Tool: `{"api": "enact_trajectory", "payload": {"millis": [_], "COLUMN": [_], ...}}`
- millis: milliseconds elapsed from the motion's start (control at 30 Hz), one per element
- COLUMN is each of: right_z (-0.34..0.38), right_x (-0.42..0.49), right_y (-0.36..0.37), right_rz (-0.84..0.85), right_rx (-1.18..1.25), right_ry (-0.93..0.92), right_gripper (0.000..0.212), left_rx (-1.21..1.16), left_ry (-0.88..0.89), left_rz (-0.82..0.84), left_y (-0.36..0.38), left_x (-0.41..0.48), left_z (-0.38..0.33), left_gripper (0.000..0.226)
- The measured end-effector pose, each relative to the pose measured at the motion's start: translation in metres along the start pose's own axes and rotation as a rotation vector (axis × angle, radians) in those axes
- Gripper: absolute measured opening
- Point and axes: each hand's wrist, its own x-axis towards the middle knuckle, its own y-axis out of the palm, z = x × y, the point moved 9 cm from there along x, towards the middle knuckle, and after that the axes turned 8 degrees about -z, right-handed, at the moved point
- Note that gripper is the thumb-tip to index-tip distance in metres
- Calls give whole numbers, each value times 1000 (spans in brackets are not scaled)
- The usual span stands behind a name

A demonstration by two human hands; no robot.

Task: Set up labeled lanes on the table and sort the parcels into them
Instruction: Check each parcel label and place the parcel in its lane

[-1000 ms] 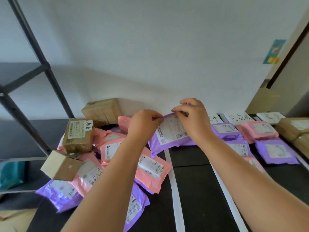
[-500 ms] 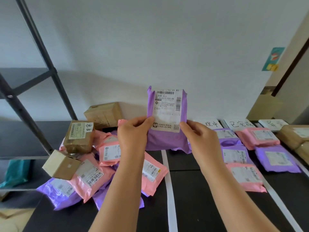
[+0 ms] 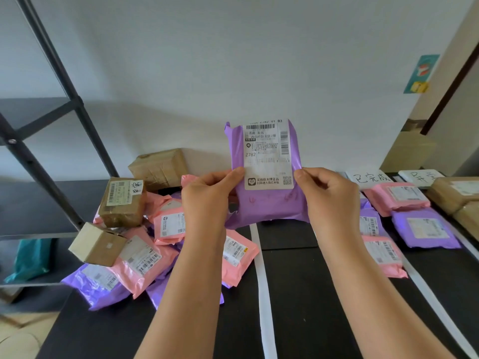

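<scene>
Holding the purple parcel (image 3: 267, 203) upright in front of us, we pinch its left edge with our left hand (image 3: 207, 195) and its right edge with our right hand (image 3: 329, 195). The thumbs lie on the label side, so the hands are apart with the parcel clamped between them. It hangs above the far part of the bench (image 3: 298, 294), its long axis vertical and its shipping label facing us, roughly over the near white tape strip (image 3: 261, 281). We judge that we are reading the label to choose a lane. The unsorted heap (image 3: 160, 229) lies below and to the left of our left hand. The handwritten lane cards (image 3: 369, 178) and the parcels already laid out, a pink one (image 3: 396, 198) and a purple one (image 3: 425, 229) among them, lie to the right past our right hand. That hand is therefore the nearer one for carrying the parcel across. It would probably need tipping flat first, with its long axis running along the lane.
</scene>
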Motion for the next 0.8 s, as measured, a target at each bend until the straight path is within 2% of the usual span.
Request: {"api": "enact_trajectory", "payload": {"millis": [167, 367, 600, 800], "right_z": [6, 12, 22, 29], "right_x": [-4, -14, -2, -2], "right_y": [-4, -3, -20, -37], "right_rz": [41, 165, 71, -31], "right_rx": [17, 150, 185, 251], "right_ry": [2, 62, 76, 14], "right_gripper": [14, 9, 8, 12], "left_rx": [-43, -101, -52, -27], "left_ry": [-35, -28, 119, 144], "left_rz": [8, 35, 201, 306], "left_y": [-2, -7, 1, 7], "left_x": [-5, -7, -22, -31], "left_z": [0, -3, -14, -15], "left_gripper": [14, 10, 5, 2]}}
